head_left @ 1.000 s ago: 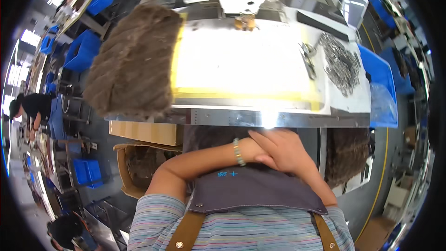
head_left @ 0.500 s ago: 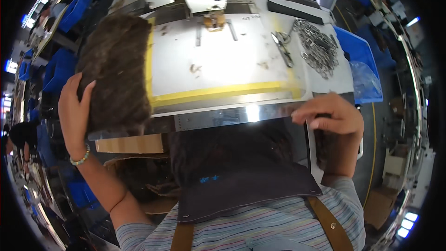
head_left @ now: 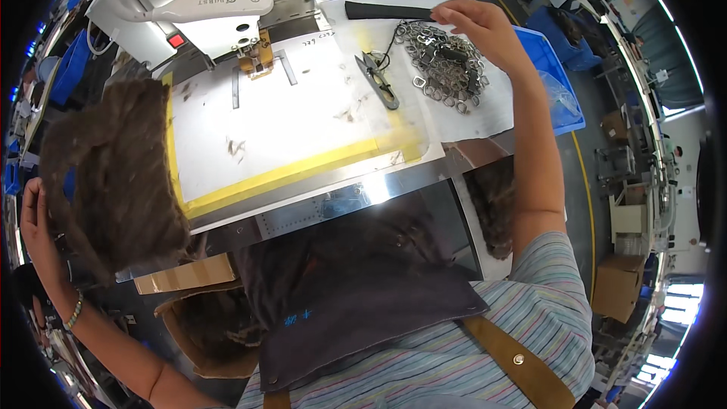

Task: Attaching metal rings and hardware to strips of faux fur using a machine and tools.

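A dark brown fur piece [head_left: 125, 159] lies over the left end of the sewing table, its left edge reaching past the table. My left hand [head_left: 36, 216] is at that edge, fingers bent and closed against the fur, their tips partly hidden. Across the table my right hand [head_left: 481, 26] reaches to the back right. Its fingertips close on the right end of a flat black strip [head_left: 386, 10], which lies on the white surface. Just below this hand is a pile of metal rings [head_left: 447, 68] with some black pieces among them. Thread snips [head_left: 376, 82] lie left of the pile.
A white sewing machine [head_left: 189, 7] stands at the back left, its brass-coloured foot [head_left: 255, 57] over the white work surface [head_left: 303, 117]. Yellow tape [head_left: 280, 178] borders that surface. A blue bin [head_left: 556, 83] is at the right, and a cardboard box [head_left: 182, 333] sits below the table.
My right hand has moved from the table's front edge to the black strip at the back. My left hand remains by the fur's left edge, where a gap now shows. The view has turned right.
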`<state>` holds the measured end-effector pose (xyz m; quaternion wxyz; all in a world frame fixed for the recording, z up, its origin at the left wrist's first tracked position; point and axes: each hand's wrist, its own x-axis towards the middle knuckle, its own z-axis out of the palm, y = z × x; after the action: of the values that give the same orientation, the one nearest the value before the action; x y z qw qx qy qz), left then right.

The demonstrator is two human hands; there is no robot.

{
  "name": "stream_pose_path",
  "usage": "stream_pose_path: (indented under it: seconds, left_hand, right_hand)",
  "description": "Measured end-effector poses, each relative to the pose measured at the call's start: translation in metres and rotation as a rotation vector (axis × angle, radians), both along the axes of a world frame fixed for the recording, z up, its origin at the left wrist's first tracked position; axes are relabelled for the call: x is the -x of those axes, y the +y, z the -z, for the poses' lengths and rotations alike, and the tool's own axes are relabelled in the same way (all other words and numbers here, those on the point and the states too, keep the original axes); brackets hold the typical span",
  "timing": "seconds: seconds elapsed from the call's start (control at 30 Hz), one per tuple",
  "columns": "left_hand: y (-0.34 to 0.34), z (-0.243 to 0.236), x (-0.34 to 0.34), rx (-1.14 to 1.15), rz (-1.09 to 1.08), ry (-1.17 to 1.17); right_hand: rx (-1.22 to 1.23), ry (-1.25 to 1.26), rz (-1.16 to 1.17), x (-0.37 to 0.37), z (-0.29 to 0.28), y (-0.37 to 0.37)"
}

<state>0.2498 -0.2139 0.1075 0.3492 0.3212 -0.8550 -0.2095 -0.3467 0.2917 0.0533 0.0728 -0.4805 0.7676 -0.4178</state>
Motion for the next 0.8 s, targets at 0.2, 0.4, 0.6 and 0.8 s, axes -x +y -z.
stream_pose_path:
  seconds: [0.2,0.4,0.6,0.8]
  left_hand:
    - [0.198,0.007,0.146,-0.001,0.476,-0.31]
    - [0.229,0.082,0.16,0.05,0.496,-0.414]
    - [0.215,0.098,0.166,0.023,0.382,-0.176]
    - [0.196,0.112,0.165,-0.405,0.396,-0.14]
  right_hand:
    - [-0.221,0.505,0.074,0.035,0.026,-0.076]
    - [-0.368,0.68,-0.065,0.046,0.04,-0.128]
    - [-0.515,0.549,-0.089,0.055,0.032,-0.138]
    - [-0.454,0.531,-0.214,0.068,0.034,-0.145]
